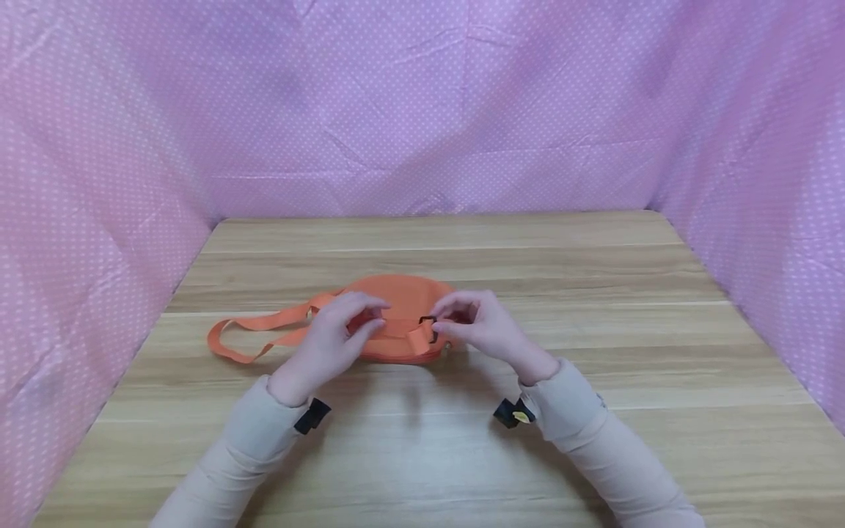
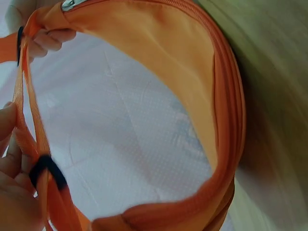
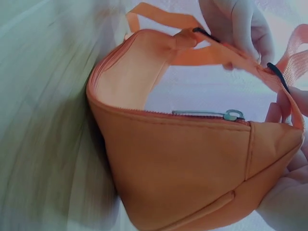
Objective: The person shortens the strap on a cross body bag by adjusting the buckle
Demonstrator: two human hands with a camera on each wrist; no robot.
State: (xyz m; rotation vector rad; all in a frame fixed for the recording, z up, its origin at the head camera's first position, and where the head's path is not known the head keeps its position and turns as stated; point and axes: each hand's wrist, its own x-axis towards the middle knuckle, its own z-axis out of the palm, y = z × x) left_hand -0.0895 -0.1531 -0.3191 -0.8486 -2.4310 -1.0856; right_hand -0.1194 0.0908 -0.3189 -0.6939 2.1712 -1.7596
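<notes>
An orange waist bag (image 1: 396, 293) lies on the table under both hands, its long strap (image 1: 273, 320) looped out to the left. My left hand (image 1: 328, 341) pinches the orange webbing (image 2: 20, 118) between thumb and fingers, close to a black slider (image 2: 48, 168). At the bag's right end, my right hand (image 1: 488, 326) pinches the strap at a black buckle (image 3: 279, 76), with a short orange strap end (image 1: 418, 339) beside it. A zipper pull (image 3: 233, 115) sits along the curved zipper (image 2: 226, 86). Part of the strap between the hands is hidden in the head view.
The wood-grain table (image 1: 422, 455) stretches out around the bag. Pink dotted cloth (image 1: 422, 110) hangs at the back and both sides. Black bands (image 1: 312, 416) show at the sleeve cuffs.
</notes>
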